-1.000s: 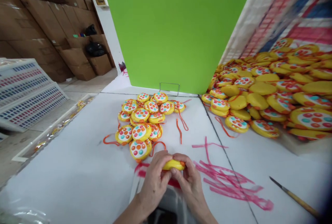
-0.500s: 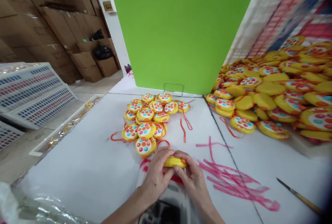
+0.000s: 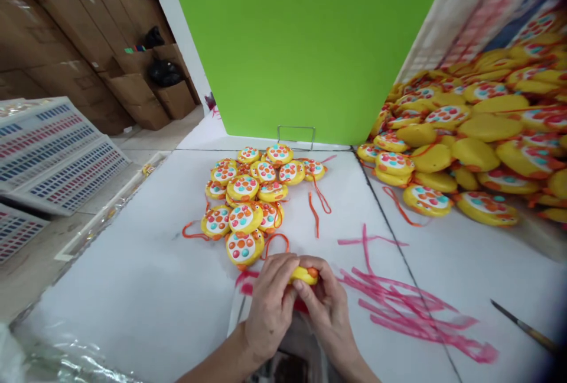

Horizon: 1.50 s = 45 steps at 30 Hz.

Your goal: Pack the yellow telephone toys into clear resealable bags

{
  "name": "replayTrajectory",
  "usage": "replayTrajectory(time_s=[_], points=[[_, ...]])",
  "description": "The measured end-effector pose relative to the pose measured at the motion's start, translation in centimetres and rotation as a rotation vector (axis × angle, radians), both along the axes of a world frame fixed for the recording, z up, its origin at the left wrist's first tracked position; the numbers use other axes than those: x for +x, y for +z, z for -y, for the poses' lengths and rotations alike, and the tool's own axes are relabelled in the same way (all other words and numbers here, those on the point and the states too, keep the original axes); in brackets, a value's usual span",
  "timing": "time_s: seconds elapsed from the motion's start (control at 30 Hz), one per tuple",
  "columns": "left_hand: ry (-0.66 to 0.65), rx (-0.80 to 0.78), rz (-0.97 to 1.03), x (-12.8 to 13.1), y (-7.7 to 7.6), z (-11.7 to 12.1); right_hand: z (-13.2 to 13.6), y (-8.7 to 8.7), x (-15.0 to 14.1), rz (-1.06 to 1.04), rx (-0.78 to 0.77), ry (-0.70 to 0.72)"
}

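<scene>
Mostly, the white counter (image 3: 155,265) is wide and holds nearly all of these things. On its far side stands a big green board (image 3: 305,46), with a wire stand (image 3: 296,128) at its foot, maybe to help it stay up. A huge pile of yellow toys (image 3: 476,129) sits to the right, perhaps so they are easy to reach. Off to the left, white baskets (image 3: 95,164) have blue and pink bars, and the top one has something shiny in it, too blurry to name. A small heap of dotted toys (image 3: 243,188) lies past the hands. Nearer is a see-through tub with something dark inside. Over it, the left hand (image 3: 268,306) and right hand (image 3: 330,306) pinch one yellow toy (image 3: 305,275) between fingers and thumbs, one hand at each end, likely so it can't slip. A thin pointed tool (image 3: 527,331) lies well apart, its tip facing away.
</scene>
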<state>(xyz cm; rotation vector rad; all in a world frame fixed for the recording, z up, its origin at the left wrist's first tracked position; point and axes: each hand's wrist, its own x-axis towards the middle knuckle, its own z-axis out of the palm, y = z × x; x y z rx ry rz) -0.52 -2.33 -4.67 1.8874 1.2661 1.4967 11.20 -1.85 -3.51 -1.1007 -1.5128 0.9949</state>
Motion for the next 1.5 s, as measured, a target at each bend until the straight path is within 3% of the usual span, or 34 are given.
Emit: replayTrajectory(time_s=[0.2, 0.33, 0.4, 0.53, 0.77, 1.0, 1.1, 1.23, 1.37, 1.5], points=[[-0.034, 0.021, -0.012, -1.1, -0.4, -0.1, 0.3, -0.2, -0.2, 0.014, 0.005, 0.03], [0.06, 0.09, -0.039, -1.9, 0.9, 0.3, 0.1, 0.1, 1.1, 0.153, 0.082, 0.049], [0.102, 0.129, -0.053, -2.0, 1.9, 0.7, 0.0, 0.5, 1.7, 0.113, 0.022, 0.067], [0.099, 0.189, -0.092, -1.9, 3.0, 1.7, -0.1, 1.7, 1.7, -0.139, -0.188, 0.273], [0.128, 0.193, -0.061, -1.6, 2.3, 2.2, 0.2, 2.7, 1.3, -0.272, -0.171, 0.305], [0.147, 0.15, 0.021, -1.2, 2.1, 2.2, 0.1, 2.5, 1.5, -0.236, -0.154, 0.274], [0.148, 0.082, 0.129, -1.1, 1.8, 2.4, 0.2, 2.6, 1.5, -0.267, -0.223, 0.271], [0.137, -0.186, 0.385, -0.9, 1.8, 2.8, 0.5, 2.9, 1.6, -0.291, -0.281, 0.299], [0.038, -0.444, 0.714, -0.7, 2.6, 2.8, 0.4, 2.8, 1.5, -0.26, -0.264, 0.27], [-0.025, -0.549, 1.069, -0.4, 3.7, 2.6, 0.4, 3.0, 1.3, -0.244, -0.253, 0.237]])
